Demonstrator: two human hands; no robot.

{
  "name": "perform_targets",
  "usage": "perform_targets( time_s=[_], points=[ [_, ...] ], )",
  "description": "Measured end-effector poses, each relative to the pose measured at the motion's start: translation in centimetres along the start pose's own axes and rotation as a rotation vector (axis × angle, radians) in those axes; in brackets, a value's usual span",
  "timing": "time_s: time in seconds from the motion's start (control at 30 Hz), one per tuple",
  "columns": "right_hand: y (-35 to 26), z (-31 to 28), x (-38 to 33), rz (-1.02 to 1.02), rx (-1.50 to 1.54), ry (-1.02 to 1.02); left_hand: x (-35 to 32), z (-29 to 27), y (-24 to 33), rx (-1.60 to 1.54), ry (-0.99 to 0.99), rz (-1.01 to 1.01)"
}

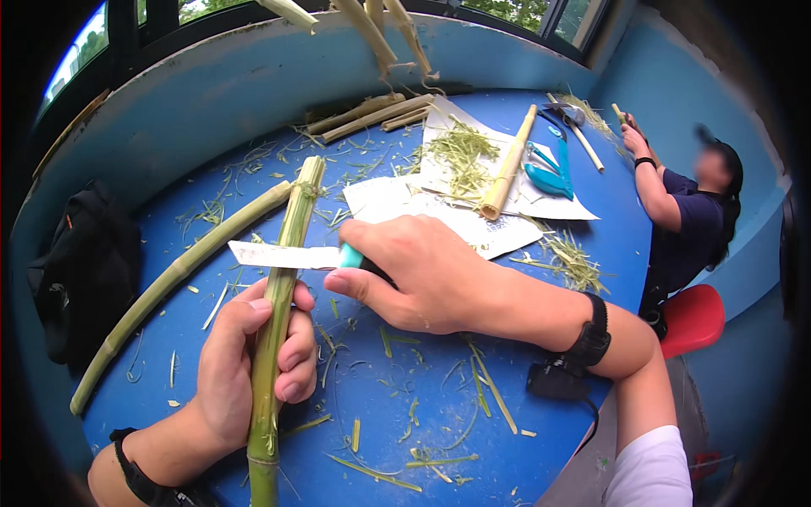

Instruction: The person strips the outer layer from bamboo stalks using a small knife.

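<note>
The left hand (253, 355) is closed around a green stalk (283, 279), holding it upright-slanted over the blue tabletop (380, 397). The right hand (414, 270) grips a knife (283, 255) by its teal handle, the blade lying flat across the stalk just above the left hand's fingers. A second stalk (182, 270) lies left of the held one; beyond it, white papers (507, 215) carry shavings and a peeled stick (509, 165).

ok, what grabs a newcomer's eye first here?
Centre frame, the left hand grips a green stalk upright while the right hand lays a knife across it. Green shavings litter the blue table. Another person sits at the far right.
</note>
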State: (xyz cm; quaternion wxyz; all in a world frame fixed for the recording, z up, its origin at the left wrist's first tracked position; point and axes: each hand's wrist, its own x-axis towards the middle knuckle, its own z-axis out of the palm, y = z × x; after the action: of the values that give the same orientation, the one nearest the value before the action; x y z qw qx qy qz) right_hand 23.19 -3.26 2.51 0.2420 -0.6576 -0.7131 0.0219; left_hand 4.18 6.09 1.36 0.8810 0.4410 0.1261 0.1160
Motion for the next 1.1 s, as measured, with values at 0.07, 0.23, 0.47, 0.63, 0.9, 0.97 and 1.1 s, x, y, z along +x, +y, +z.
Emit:
perform_targets(
  time_s=[0.07,0.23,0.47,0.63,0.9,0.97,1.1],
  points=[
    [0.8,0.5,-0.1,-0.005,0.014,0.031,0.2,-0.3,0.1,-0.031,0.007,-0.018],
    [0.4,0.2,0.1,0.018,0.035,-0.018,-0.1,-0.4,0.1,-0.044,0.049,-0.009],
    [1.1,0.1,0.2,0.037,0.051,0.015,0.3,0.3,-0.1,-0.023,0.114,0.043],
    [0.9,-1.5,0.7,0.109,0.145,-0.085,0.1,0.7,0.3,0.02,0.112,0.054],
    [1.3,-0.8,-1.3,-0.049,-0.027,0.008,0.3,1.1,0.3,0.086,0.078,0.05],
    [1.6,-0.5,-1.9,-0.045,-0.028,0.03,0.6,1.1,0.0,0.075,0.089,0.019],
    [0.6,-0.4,-1.2,-0.024,0.005,0.004,-0.5,0.8,0.1,0.06,0.167,0.066]
  ],
)
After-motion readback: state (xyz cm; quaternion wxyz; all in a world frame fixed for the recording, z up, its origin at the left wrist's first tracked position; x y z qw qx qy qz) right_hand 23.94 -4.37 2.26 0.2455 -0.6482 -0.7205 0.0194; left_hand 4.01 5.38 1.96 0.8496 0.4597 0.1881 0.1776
